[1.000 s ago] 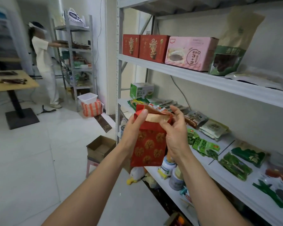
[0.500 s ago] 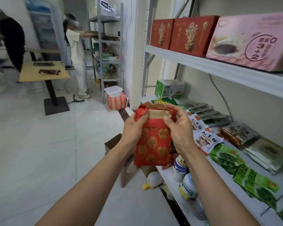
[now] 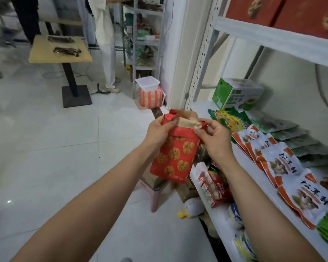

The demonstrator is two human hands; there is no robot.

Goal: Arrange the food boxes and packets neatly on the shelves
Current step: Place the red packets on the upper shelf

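Gripping one red bag [image 3: 175, 157] upright in mid-air just off the middle shelf [image 3: 200, 110], with the left hand [image 3: 158, 132] curled round its upper side and the right hand [image 3: 214, 137] pinching its folded top. Behind, one green box [image 3: 235, 93]; on the upper shelf [image 3: 273, 37], two red boxes [image 3: 254, 10].

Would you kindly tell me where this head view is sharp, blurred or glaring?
Head view: the red bag and the left hand and right hand holding it are fairly sharp; the red boxes on the top shelf are smeared; a small glare spot shows on the floor; the shelf upright slants, likely lens distortion.
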